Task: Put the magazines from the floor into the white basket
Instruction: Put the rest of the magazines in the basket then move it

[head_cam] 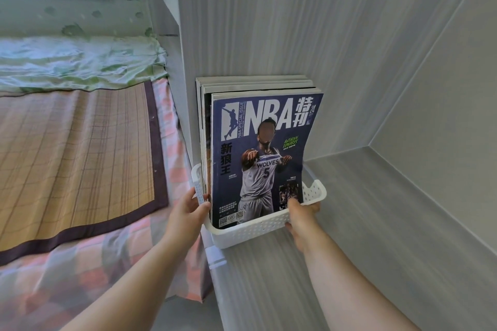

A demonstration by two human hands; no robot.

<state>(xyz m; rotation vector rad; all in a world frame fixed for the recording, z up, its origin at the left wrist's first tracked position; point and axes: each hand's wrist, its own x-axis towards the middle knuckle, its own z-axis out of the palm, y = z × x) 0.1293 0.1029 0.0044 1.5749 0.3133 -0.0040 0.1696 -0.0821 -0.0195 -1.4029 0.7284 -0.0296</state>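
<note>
Magazines (258, 156) stand upright in the white basket (255, 228), which sits on a grey wood-grain shelf (363, 236) near its left edge, against the panelled wall (295, 21) and just beside a bed.

Head view: both bare forearms reach up from the bottom of the frame. The left grip (188, 209) clasps the basket's left front corner, with the thumb hooked over the rim beside the front cover and the fingers on the outside of the wall. The right grip (302, 216) holds the front rim near the right corner, thumb over the top against the cover and fingers curled around the outer wall.

The front magazine has a dark blue cover with "NBA" in large white letters, Chinese characters, and a player in a white "WOLVES 5" jersey. Its right edge bows inward. Behind it several more magazines are packed close together, rising well above the basket's low, perforated walls.

Only the top edges and spines of the rear magazines show, so their count and covers cannot be made out. The basket's front wall hides the foot of the stack, and part of each grip's fingers is out of sight behind the rim. To the left lie a bamboo mat (75, 156), a checked sheet (107, 263) and a green quilt (80, 62).
</note>
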